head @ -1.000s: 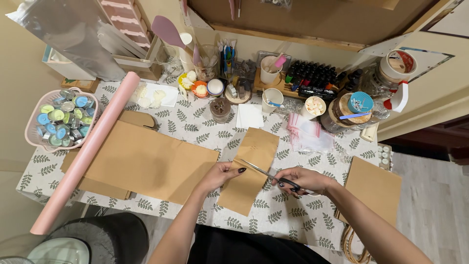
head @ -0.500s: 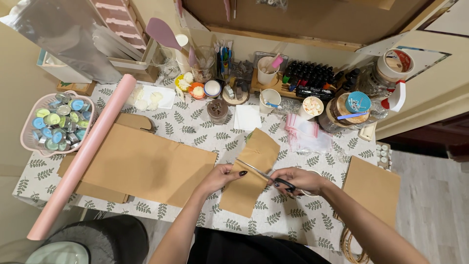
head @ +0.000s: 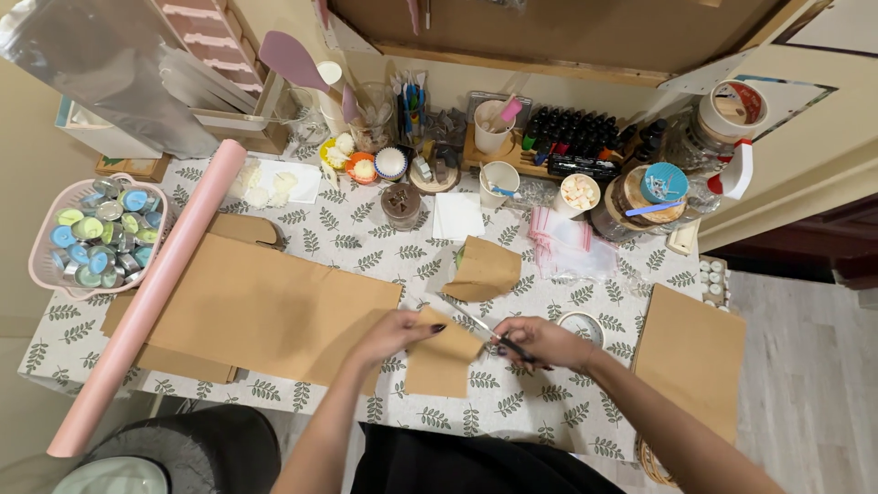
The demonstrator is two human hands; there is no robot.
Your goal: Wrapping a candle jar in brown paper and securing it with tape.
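My left hand [head: 395,331] pinches the upper left edge of a small piece of brown kraft paper [head: 439,364] lying near the table's front edge. My right hand [head: 541,342] grips black-handled scissors [head: 483,330], whose blades point left across the top of that piece. A second, curled piece of kraft paper [head: 485,269] lies just beyond the blades, apart from the held piece. A large sheet of the same paper [head: 265,309] is spread out to the left of my left hand.
A pink paper roll [head: 151,293] lies diagonally at the left beside a pink basket of small tins [head: 91,236]. A kraft sheet [head: 688,355] overhangs the right edge. Cups, dark bottles, jars, clear bags [head: 567,245] and tape [head: 582,326] crowd the back.
The long kraft strip is now in two pieces: the upper part has curled away toward the back, while the lower part stays in my left hand. Both hands remain close together.
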